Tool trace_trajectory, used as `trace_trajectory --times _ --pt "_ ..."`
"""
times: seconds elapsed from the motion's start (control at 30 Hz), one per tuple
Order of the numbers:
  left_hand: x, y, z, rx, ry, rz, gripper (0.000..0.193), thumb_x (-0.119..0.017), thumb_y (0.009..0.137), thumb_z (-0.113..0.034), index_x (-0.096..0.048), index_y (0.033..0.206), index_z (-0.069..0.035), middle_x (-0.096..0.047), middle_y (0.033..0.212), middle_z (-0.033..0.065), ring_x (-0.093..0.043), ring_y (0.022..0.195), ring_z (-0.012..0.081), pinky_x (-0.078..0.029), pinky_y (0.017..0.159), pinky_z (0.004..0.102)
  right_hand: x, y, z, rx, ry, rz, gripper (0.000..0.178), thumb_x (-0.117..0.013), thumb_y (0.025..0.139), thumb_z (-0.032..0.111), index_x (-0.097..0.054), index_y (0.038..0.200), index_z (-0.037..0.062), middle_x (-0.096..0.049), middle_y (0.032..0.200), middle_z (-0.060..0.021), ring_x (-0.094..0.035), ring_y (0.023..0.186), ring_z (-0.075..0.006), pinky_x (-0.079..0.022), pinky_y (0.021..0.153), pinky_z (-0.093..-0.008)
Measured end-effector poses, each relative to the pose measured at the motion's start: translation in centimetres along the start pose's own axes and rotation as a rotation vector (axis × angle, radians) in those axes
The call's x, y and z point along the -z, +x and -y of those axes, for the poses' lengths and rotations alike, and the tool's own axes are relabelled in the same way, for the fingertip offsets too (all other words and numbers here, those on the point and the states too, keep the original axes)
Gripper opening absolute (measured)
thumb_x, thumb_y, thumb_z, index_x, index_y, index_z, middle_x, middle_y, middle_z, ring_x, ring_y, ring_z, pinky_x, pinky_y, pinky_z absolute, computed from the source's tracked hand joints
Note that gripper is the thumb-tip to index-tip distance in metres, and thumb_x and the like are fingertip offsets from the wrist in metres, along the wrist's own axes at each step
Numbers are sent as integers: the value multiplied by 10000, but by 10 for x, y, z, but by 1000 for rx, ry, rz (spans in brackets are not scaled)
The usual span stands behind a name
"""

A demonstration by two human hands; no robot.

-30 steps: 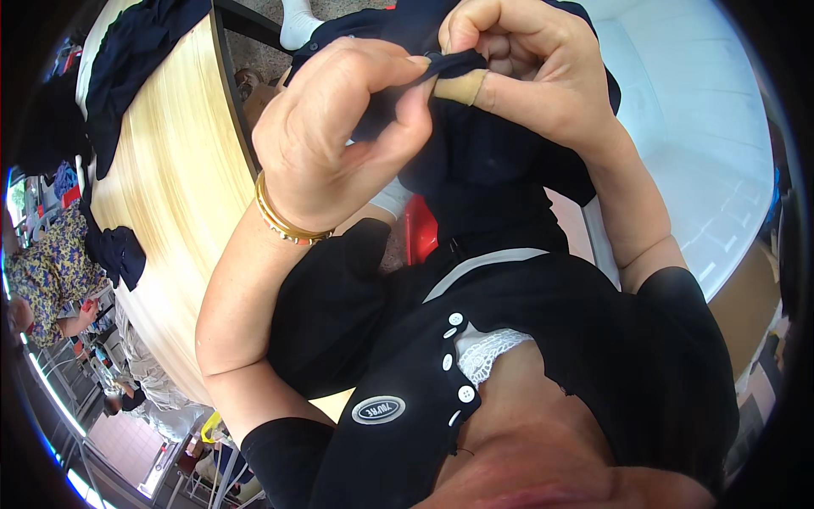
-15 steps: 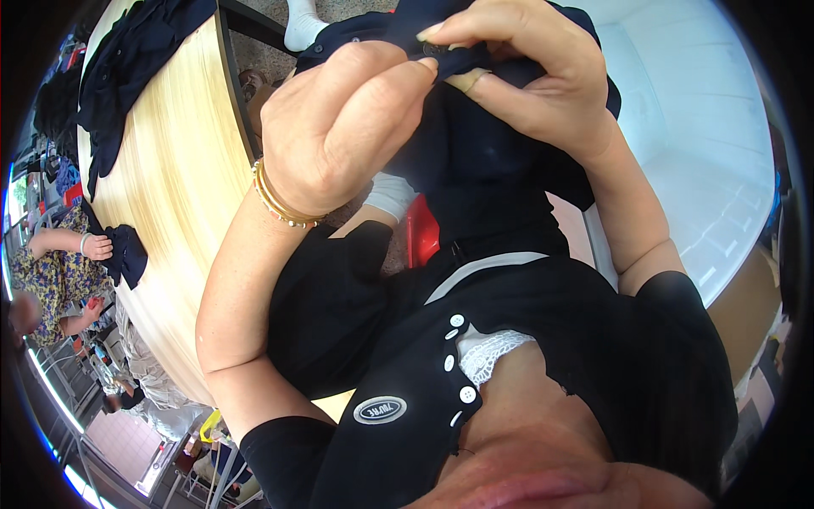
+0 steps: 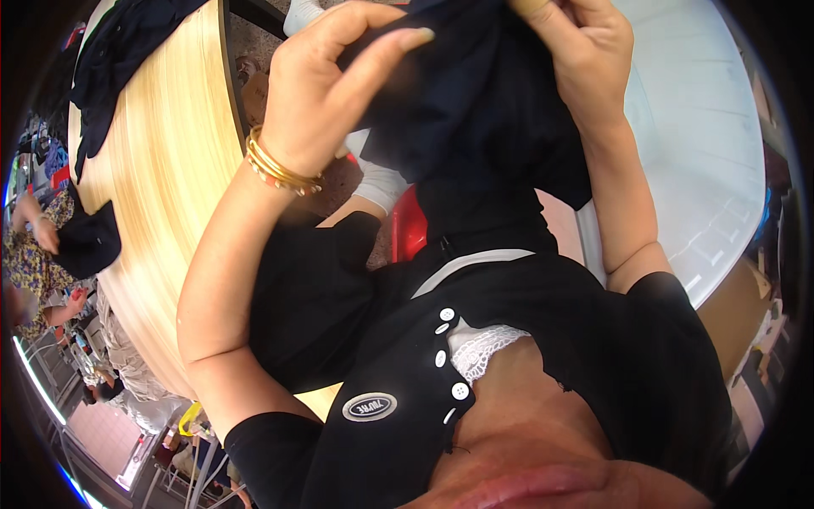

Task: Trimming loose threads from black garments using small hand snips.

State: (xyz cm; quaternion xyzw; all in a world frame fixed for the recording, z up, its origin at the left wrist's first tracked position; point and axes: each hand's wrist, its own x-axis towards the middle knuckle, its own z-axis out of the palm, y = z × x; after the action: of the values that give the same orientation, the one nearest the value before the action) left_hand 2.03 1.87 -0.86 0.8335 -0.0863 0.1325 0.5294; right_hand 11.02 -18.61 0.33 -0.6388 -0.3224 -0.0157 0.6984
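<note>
1. While the round white table (image 3: 712,170) is filling the right side of the view, its bare top is curving away behind the person's right forearm.
2. Running down the left side, a long pale wooden table (image 3: 161,195) is carrying a heap of dark navy cloth (image 3: 119,51) at its far end and a smaller dark piece (image 3: 89,242) at its left edge.
3. Hanging between the two raised hands, a dark navy fabric garment (image 3: 483,127) is draping down over the person's chest, held up in the air above the lap and clear of both tables.
4. Below it, a red plastic seat (image 3: 409,231) is showing just beside the garment's lower part.
5. The left hand (image 3: 326,89) is gripping the garment's upper left edge, the thumb pressing the cloth against the curled fingers (image 3: 398,42), nearly closed.
6. The right hand (image 3: 585,51) is clutching the garment's top right part, fingers folded tightly into the cloth.
7. Sitting on the left wrist, thin gold bangles (image 3: 280,170) are stacking close together.
</note>
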Motion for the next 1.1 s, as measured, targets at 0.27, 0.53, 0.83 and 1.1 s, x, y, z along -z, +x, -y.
trace_trajectory --times 0.27,0.53,0.83,1.1 --pt "3 1 31 235 -304 -121 211 -662 930 -116 -682 1103 4 -681 998 4 -602 937 54 -459 848 186 -2 3 12 321 -671 130 349 -633 750 -98 -685 1080 6 -628 1153 -137 -623 947 -245 -483 795 -298" --pt "2 4 29 210 -262 -130 211 -675 920 -124 -687 1100 -15 -673 960 -16 -592 907 45 -459 810 187 -13 0 -2 442 -887 452 186 -676 782 -15 -705 959 35 -681 1011 -76 -647 877 -204 -508 746 -288" --pt "7 8 10 243 -204 -127 134 -677 911 -131 -678 917 2 -622 755 -32 -536 689 36 -448 598 196 -9 -2 -19 496 -1003 506 196 -675 741 14 -698 927 70 -610 850 -28 -625 817 -200 -518 653 -306" --pt "11 5 17 215 -236 -119 126 -666 913 -124 -671 928 1 -639 794 -24 -550 731 35 -465 645 199 -8 -2 -13 760 -650 410 351 -729 612 -90 -720 921 77 -623 845 -52 -608 733 -184 -504 613 -275"
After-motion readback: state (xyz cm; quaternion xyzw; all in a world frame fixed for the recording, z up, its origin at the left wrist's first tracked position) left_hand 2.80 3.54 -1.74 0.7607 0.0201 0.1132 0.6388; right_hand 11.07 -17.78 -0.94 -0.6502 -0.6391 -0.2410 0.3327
